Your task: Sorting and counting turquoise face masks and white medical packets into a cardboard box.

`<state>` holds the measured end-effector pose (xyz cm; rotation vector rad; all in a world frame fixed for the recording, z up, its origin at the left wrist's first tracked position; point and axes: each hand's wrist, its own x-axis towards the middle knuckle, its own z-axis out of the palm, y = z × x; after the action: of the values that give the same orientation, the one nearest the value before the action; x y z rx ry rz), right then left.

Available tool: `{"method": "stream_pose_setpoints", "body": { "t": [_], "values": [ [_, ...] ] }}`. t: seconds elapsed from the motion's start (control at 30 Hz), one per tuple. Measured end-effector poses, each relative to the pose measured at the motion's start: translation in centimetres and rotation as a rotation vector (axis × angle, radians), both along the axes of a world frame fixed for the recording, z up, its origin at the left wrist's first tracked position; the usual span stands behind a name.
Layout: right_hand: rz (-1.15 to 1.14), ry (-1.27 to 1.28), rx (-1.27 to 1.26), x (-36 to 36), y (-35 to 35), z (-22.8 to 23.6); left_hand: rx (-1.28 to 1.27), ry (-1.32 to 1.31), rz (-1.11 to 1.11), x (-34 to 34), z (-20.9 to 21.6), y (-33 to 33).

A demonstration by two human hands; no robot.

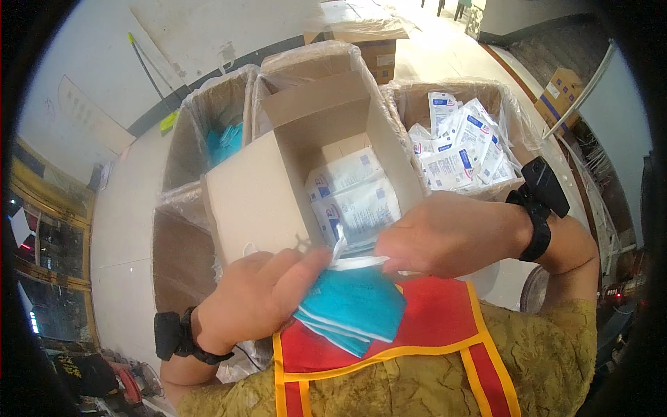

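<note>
My left hand point(267, 295) is closed on the upper left edge of a small stack of teal folded face masks point(354, 306), whose layered white edges hang toward my lap. My right hand point(451, 233) pinches the right end of a white strap point(358, 263). The strap runs across the top of the stack between both hands. Just beyond my fingers stands an open brown carton point(243, 191), with flat white-and-blue packets point(358, 201) lying inside. My fingers partly hide the top of the stack.
Plastic-lined boxes surround the carton. The right box point(514, 111) holds a heap of white-and-blue packets point(458, 146); the far left box point(182, 149) holds more teal pieces point(226, 142). A yellow-green broom point(168, 123) leans against the wall, and another carton point(559, 97) sits far right.
</note>
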<state>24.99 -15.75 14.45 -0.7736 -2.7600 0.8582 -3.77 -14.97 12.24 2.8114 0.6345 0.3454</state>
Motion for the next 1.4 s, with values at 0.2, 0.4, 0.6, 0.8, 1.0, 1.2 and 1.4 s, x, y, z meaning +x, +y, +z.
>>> {"method": "stream_pose_setpoints", "body": {
  "t": [0.2, 0.4, 0.6, 0.8, 1.0, 1.2, 1.4],
  "values": [
    [0.059, 0.228, 0.174, -0.4, 1.9, -1.8, 0.251, -0.059, -0.065, 1.7, -0.4, 0.0],
    [0.007, 0.096, 0.165, -1.3, 2.0, -1.3, 0.325, -0.068, -0.074, 2.1, -0.7, 0.1],
    [0.024, 0.159, 0.048, -0.8, 2.9, -1.8, 0.336, -0.063, -0.058, 2.3, -0.7, 0.4],
    [-0.036, 0.21, -0.319, -0.5, 3.1, -1.2, 0.349, -0.113, -0.017, 2.0, -0.9, 0.6],
    [-0.185, 0.3, -0.708, -0.3, 3.1, -1.0, 0.369, -0.119, -0.025, 2.1, -0.9, 0.9],
    [-0.121, 0.186, -0.703, -0.8, 3.5, -1.7, 0.367, -0.115, -0.043, 2.3, -0.8, 0.9],
    [-0.061, 0.246, -0.419, -0.7, 4.3, -2.6, 0.314, -0.068, -0.038, 2.3, -0.5, 0.5]
  ]
}}
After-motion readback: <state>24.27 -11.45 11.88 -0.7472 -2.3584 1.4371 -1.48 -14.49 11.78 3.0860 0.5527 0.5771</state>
